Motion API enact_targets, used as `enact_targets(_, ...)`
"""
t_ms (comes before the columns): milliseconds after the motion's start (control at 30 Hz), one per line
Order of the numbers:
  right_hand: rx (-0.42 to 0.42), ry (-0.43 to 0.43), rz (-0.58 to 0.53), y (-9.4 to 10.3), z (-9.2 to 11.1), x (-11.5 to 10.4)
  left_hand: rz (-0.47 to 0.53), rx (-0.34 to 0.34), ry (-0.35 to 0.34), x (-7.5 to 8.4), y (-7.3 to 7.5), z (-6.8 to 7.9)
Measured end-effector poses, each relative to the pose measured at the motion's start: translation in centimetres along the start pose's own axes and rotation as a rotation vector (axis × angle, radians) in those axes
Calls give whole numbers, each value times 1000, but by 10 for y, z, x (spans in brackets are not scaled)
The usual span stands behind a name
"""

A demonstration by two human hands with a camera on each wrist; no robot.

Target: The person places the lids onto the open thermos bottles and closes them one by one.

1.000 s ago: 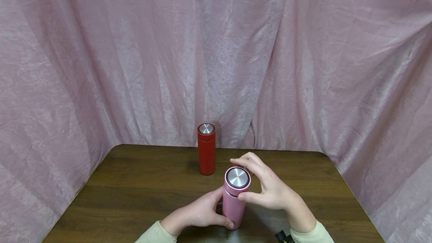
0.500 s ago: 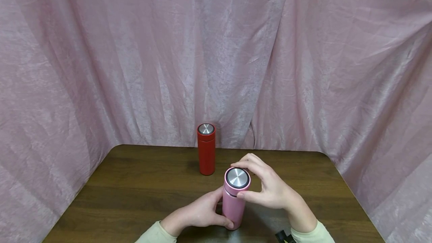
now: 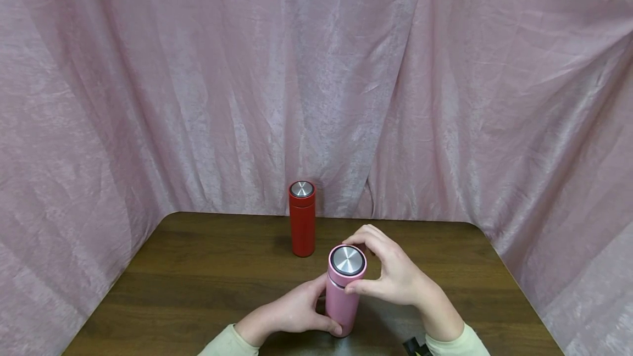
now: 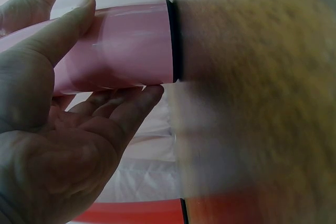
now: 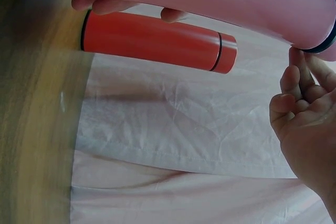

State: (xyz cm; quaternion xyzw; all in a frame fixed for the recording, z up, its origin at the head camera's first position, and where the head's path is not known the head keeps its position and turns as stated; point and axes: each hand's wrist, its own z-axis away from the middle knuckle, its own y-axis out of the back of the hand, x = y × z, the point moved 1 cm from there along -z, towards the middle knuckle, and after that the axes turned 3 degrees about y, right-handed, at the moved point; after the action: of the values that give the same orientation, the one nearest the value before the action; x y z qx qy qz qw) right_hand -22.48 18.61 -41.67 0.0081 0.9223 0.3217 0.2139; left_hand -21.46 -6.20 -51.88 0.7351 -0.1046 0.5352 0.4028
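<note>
A pink thermos flask (image 3: 342, 306) stands upright near the front of the table. Its lid (image 3: 348, 260) has a shiny silver disc on top, with a thin dark seam below. My left hand (image 3: 296, 307) grips the lower body, thumb on the near side. In the left wrist view its fingers wrap under the pink body (image 4: 131, 45), close to the black base. Up at the lid, my right hand (image 3: 395, 273) curls round it, thumb in front and index finger behind. The right wrist view shows its fingertips (image 5: 297, 59) touching the flask just by the seam.
Farther back, a red thermos flask (image 3: 303, 229) with the same silver-topped lid stands upright on the brown wooden table (image 3: 207, 268). Pink curtains (image 3: 247, 87) hang behind and beside the table. A small black object (image 3: 417, 346) sits by the right sleeve.
My right thumb and fingers have closed in on the lid and shifted slightly round it. The left hand and both flasks have stayed in place.
</note>
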Motion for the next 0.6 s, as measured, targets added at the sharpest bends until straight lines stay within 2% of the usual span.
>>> enact_targets(233,-48,-36,16,1,2,0,-1,1,0,-1,0,0)
enact_targets(400,-83,0,-30,0,2,-2,11,-1,1,-1,0,0)
enact_targets(600,-82,57,-92,0,1,-3,23,-4,12,-1,0,1)
